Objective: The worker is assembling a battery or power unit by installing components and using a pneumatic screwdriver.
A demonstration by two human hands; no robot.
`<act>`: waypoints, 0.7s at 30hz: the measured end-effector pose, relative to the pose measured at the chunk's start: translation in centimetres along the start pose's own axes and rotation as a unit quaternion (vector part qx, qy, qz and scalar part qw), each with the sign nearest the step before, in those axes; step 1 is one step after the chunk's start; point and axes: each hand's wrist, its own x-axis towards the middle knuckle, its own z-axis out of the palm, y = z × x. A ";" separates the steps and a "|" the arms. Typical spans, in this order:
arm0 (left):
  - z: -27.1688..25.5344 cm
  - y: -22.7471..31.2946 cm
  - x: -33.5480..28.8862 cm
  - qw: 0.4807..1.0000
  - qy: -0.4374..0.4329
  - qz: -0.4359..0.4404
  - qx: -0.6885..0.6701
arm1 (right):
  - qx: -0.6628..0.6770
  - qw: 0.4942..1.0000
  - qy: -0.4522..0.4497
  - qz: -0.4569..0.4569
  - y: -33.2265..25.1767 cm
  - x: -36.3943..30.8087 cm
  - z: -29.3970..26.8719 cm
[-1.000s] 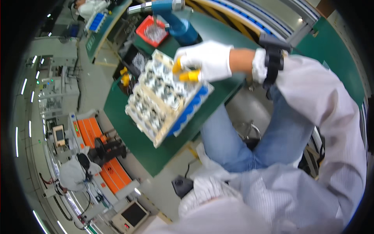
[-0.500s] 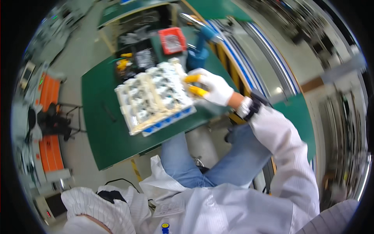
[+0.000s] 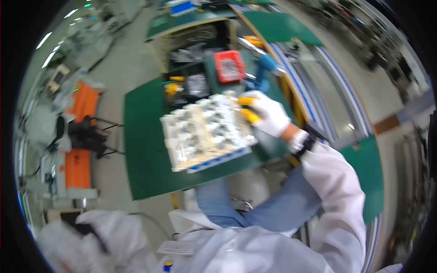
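A white gridded tray of pale parts (image 3: 205, 132) sits tilted on the green table in front of me, its near edge showing a blue strip. My right hand (image 3: 268, 111), in a white glove with yellow fingertips, is at the tray's right edge. Its fingers are apart, and I make out nothing held between them. Whether the tips touch the tray is blurred. From the lower left comes my left sleeve (image 3: 104, 236), smeared by motion; my left hand does not show.
Behind the tray stand a red bin (image 3: 229, 66) of small parts, a black bin (image 3: 197, 85) with clear bags, and yellow pieces (image 3: 172, 88). A blue tool or holder (image 3: 261, 73) stands at the right. A rail conveyor (image 3: 318, 82) runs alongside. Orange-fronted equipment (image 3: 78, 168) lies left.
The whole view has shifted, so the table and tray appear farther right and lower. My right hand keeps about the same place by the tray. My left sleeve has moved down and left.
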 end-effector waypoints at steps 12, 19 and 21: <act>2.7 -5.1 2.6 1.000 0.002 -0.018 0.024 | 0.056 0.998 0.023 0.030 -0.3 0.3 -2.8; 3.8 -6.0 1.9 1.000 0.011 -0.006 0.006 | -0.054 0.974 0.212 0.052 -3.4 -1.5 -9.2; 4.9 -5.4 2.9 0.999 0.018 0.034 -0.038 | -0.181 0.957 0.214 0.077 -3.3 -4.2 -14.2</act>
